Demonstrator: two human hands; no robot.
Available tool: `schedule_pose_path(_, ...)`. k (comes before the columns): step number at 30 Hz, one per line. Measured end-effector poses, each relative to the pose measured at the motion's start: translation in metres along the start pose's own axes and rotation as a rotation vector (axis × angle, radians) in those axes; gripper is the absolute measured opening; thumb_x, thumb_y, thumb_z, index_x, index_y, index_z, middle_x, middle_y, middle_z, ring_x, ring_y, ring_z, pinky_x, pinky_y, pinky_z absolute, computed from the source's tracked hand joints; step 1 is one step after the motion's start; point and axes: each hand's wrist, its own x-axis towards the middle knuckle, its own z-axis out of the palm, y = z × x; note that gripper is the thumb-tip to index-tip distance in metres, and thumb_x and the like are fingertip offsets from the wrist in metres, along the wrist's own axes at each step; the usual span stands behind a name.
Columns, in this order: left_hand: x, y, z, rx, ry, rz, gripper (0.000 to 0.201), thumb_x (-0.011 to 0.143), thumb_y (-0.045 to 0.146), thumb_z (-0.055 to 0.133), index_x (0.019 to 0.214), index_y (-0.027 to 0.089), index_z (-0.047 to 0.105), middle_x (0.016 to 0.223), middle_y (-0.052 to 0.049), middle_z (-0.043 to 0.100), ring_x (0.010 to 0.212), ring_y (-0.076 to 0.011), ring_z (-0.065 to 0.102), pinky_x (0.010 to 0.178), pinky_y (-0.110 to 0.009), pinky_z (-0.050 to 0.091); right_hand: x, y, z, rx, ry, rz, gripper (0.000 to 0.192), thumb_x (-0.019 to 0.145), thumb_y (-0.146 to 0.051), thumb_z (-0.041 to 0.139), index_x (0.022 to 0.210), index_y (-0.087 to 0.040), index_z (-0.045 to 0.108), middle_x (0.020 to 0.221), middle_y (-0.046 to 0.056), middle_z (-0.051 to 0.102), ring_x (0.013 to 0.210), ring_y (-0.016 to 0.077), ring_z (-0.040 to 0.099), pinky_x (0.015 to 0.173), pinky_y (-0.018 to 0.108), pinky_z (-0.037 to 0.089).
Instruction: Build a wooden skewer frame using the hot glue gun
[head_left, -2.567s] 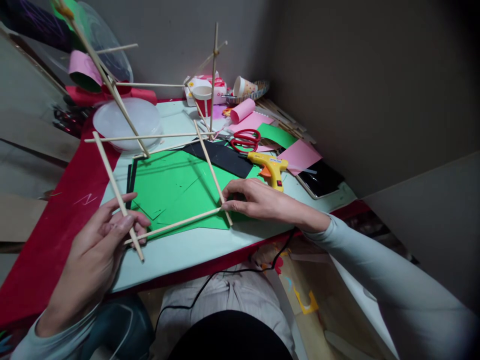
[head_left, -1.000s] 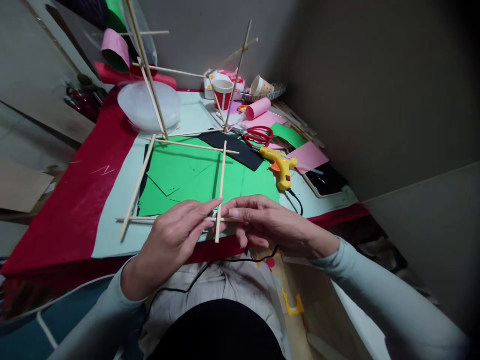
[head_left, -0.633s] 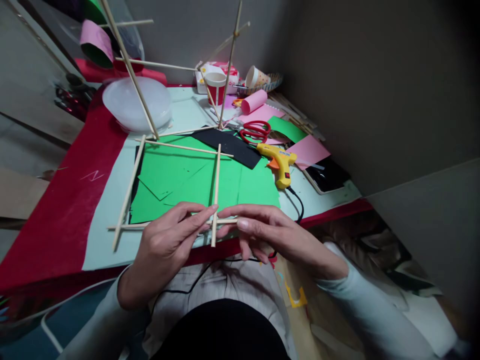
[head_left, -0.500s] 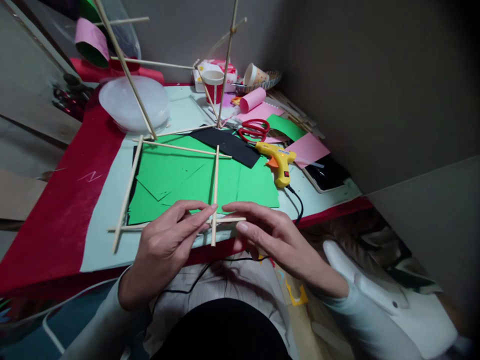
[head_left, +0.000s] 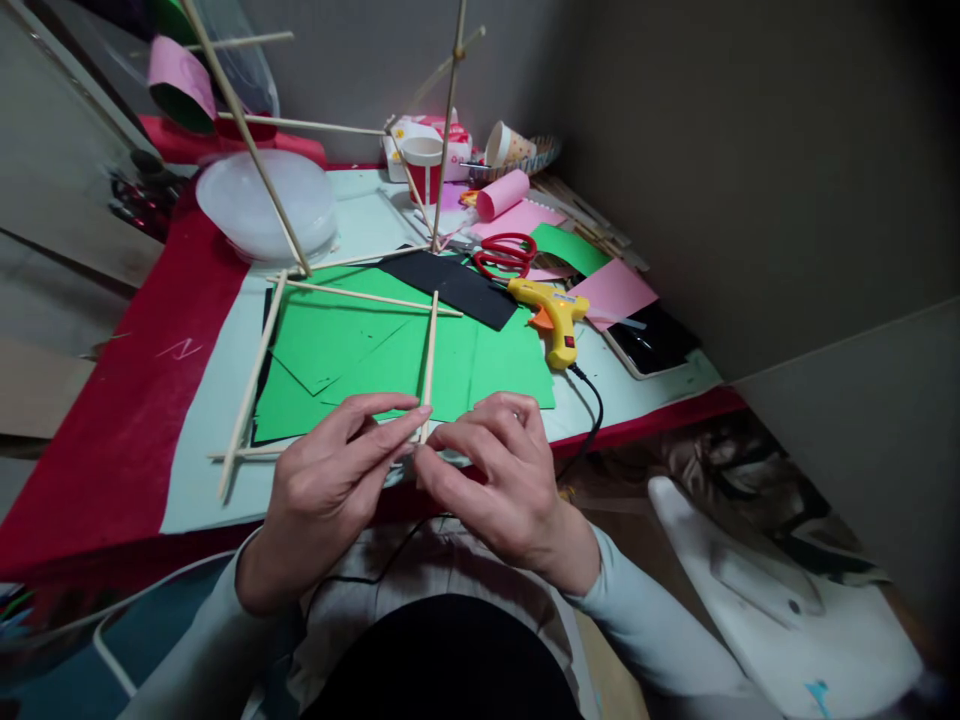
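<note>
Running lengthwise away from the left hand (head_left: 326, 490) and the equally near right hand (head_left: 502, 482), the slim, pale, straight wooden stick (head_left: 430, 352) has its near end between them, the left pinching it there, the right curled against that end, its exact grip hidden.

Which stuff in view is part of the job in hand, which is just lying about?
In the job:
square frame of pale wooden sticks, left hand and right hand at its near-right corner
probably the yellow plastic glue gun, untouched

Seemingly lying about:
rolled pink paper
tipped, dotted paper cup
flat, glossy black device
</note>
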Motion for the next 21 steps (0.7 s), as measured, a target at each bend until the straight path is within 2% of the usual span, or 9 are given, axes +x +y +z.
schedule_pose_path(5,0.0,0.0,-0.001,-0.011,-0.01,0.032,0.039,0.094,0.004,0.06,0.126,0.023,0.073,0.122,-0.011,0.07,0.098,-0.0153,0.071,0.081,-0.024,0.058,-0.005,0.009,0.0,0.067,0.056,-0.116,0.017,0.095,-0.01,0.061,0.09,-0.021,0.074,0.092,0.005,0.077,0.087,0.02,0.062,0.089,0.038,0.059)
schedule_pose_path(9,0.0,-0.001,-0.002,0.016,-0.05,0.053,0.041,0.094,0.001,0.056,0.126,0.022,0.072,0.124,-0.011,0.069,0.095,-0.0137,0.07,0.08,-0.024,0.057,-0.01,0.013,0.001,0.115,0.074,-0.165,0.021,0.097,-0.01,0.057,0.089,-0.018,0.075,0.093,0.008,0.076,0.093,0.0224,0.065,0.086,0.035,0.065)
schedule_pose_path(13,-0.002,-0.003,-0.002,0.037,-0.054,0.076,0.045,0.093,-0.002,0.053,0.128,0.021,0.07,0.125,-0.011,0.068,0.098,-0.0123,0.068,0.086,-0.023,0.055,-0.011,0.014,0.002,0.162,0.093,-0.15,0.017,0.095,-0.007,0.06,0.091,-0.015,0.074,0.092,0.009,0.075,0.097,0.0226,0.066,0.09,0.035,0.065)
schedule_pose_path(21,-0.006,-0.012,0.003,0.127,-0.056,0.164,0.051,0.092,-0.006,0.049,0.133,0.02,0.065,0.127,-0.011,0.067,0.103,-0.0136,0.068,0.086,-0.022,0.055,-0.013,0.017,0.008,0.191,0.097,-0.167,0.011,0.092,-0.002,0.065,0.091,-0.009,0.074,0.093,0.013,0.074,0.095,0.0227,0.067,0.088,0.035,0.064)
